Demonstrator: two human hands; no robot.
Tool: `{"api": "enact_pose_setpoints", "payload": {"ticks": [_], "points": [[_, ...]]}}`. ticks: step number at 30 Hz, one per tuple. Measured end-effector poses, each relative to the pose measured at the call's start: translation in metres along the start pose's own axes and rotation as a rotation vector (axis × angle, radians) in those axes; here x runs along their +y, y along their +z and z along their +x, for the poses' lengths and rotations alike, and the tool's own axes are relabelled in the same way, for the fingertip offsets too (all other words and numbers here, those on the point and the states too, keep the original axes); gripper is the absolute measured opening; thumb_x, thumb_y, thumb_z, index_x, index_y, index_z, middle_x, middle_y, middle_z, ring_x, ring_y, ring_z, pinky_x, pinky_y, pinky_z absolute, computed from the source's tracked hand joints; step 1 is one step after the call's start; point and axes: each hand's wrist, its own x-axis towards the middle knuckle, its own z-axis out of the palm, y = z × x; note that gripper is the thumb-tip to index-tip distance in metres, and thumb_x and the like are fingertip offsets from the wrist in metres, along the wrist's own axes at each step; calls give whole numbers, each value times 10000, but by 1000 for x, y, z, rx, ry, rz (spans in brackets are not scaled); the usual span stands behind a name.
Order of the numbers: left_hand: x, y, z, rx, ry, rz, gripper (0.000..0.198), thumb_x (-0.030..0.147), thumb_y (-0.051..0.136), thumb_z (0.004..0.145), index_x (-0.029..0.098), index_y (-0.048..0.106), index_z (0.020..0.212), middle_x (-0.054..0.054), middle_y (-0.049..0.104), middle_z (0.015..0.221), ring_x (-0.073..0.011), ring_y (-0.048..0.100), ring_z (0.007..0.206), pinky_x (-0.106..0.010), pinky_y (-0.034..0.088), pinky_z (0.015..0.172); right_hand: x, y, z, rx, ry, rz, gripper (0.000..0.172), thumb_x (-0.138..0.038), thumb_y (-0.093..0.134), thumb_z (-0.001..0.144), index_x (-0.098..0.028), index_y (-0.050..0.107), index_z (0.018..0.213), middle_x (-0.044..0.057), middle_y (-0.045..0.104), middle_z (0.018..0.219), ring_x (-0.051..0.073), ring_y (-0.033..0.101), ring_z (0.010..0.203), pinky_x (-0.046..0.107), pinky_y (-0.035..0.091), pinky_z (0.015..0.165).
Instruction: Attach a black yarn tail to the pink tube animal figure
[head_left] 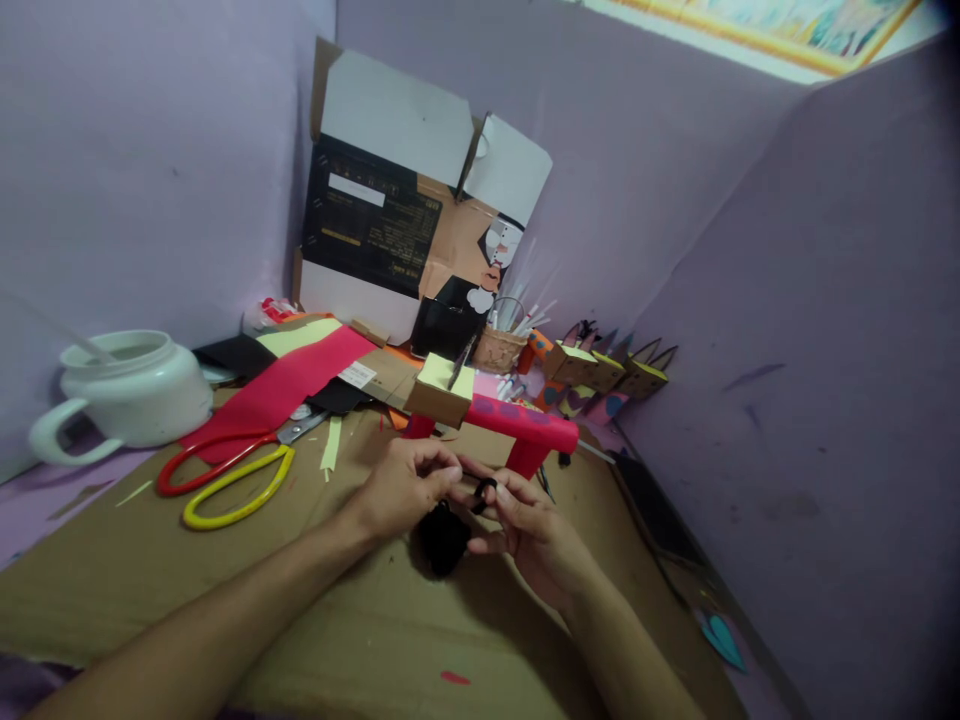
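Observation:
My left hand (412, 488) pinches a thin black strand between thumb and fingers. In my right hand (529, 515) is a small black loop (484, 494), gripped by the fingertips; it looks like black yarn. Below both hands a dark bundle of black yarn (444, 540) rests on the cardboard, its details lost in shadow. Just beyond the hands stands a pink paper animal figure (525, 420) with purple spots, a box-shaped head (442, 390) topped in pale yellow, and legs made of rolled paper.
Scissors (225, 475) with red and yellow handles lie left on the cardboard sheet (322, 620), beside pink paper (281, 390) and a white pot (135, 390). Behind are an unfolded box (375, 220) and a basket of sticks (499, 350). More paper animals (600, 370) stand back right.

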Motion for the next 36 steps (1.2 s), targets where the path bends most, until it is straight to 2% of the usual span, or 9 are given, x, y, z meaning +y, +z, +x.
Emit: {"api": "enact_pose_setpoints", "payload": {"ticks": [5, 10, 13, 16, 18, 20, 26, 31, 36], "points": [[2, -2, 0, 32, -21, 19, 157, 312, 568, 696, 156, 569, 713, -9, 652, 662, -139, 636, 611, -259, 511, 592, 2, -1, 2, 28, 7, -9, 291, -380, 800, 655, -152, 622, 689, 66, 474, 1402, 244, 648, 1024, 241, 606, 551], [4, -14, -3, 186, -10, 217, 220, 387, 560, 702, 172, 585, 745, -2, 629, 686, -132, 586, 628, -244, 483, 602, 4, 0, 2, 74, 8, -26, 318, -394, 820, 620, -154, 638, 720, 85, 466, 1395, 280, 626, 1059, 242, 602, 532], [5, -40, -4, 384, -44, 426, 238, 406, 504, 754, 190, 586, 813, -19, 649, 781, -154, 600, 729, -262, 472, 690, 4, 1, 1, 88, 13, -39, 332, -407, 823, 612, -148, 629, 684, 91, 461, 1392, 310, 599, 1102, 241, 599, 527], [9, -83, -8, 555, -158, 696, 259, 390, 435, 810, 203, 581, 915, -53, 661, 886, -199, 605, 834, -306, 441, 742, 4, 1, 1, 105, 28, -40, 336, -403, 833, 597, -149, 629, 677, 84, 450, 1396, 332, 571, 1137, 246, 599, 531], [12, -109, -14, 523, -275, 879, 246, 384, 451, 801, 218, 603, 900, -75, 672, 896, -255, 610, 844, -349, 421, 710, 5, 0, 1, 112, 35, -25, 328, -395, 835, 598, -156, 630, 691, 80, 452, 1389, 336, 564, 1144, 245, 597, 526], [13, -127, -23, 404, -390, 1042, 226, 380, 498, 763, 213, 626, 847, -111, 677, 857, -319, 612, 817, -383, 399, 668, 6, -1, 1, 109, 36, -18, 322, -398, 830, 608, -161, 634, 704, 77, 451, 1385, 329, 570, 1134, 249, 599, 528], [0, -132, -47, 92, -538, 1282, 223, 278, 488, 725, 178, 603, 888, -161, 669, 927, -361, 628, 842, -388, 418, 644, 5, -3, 2, 117, 17, -39, 319, -426, 816, 625, -167, 642, 693, 85, 486, 1343, 314, 583, 1115, 263, 605, 552], [-5, -133, -48, 63, -560, 1351, 315, 339, 475, 749, 145, 565, 981, -213, 618, 1052, -381, 596, 972, -403, 443, 704, 3, -2, 2, 109, 0, -21, 309, -404, 818, 625, -160, 646, 704, 94, 474, 1371, 319, 599, 1108, 251, 600, 531], [6, -138, -58, 95, -620, 1313, 336, 436, 398, 814, 165, 540, 953, -173, 657, 842, -376, 633, 762, -413, 432, 623, 2, 0, 0, 94, -13, 1, 325, -407, 816, 626, -149, 628, 689, 102, 459, 1397, 332, 598, 1119, 246, 596, 512]]}}
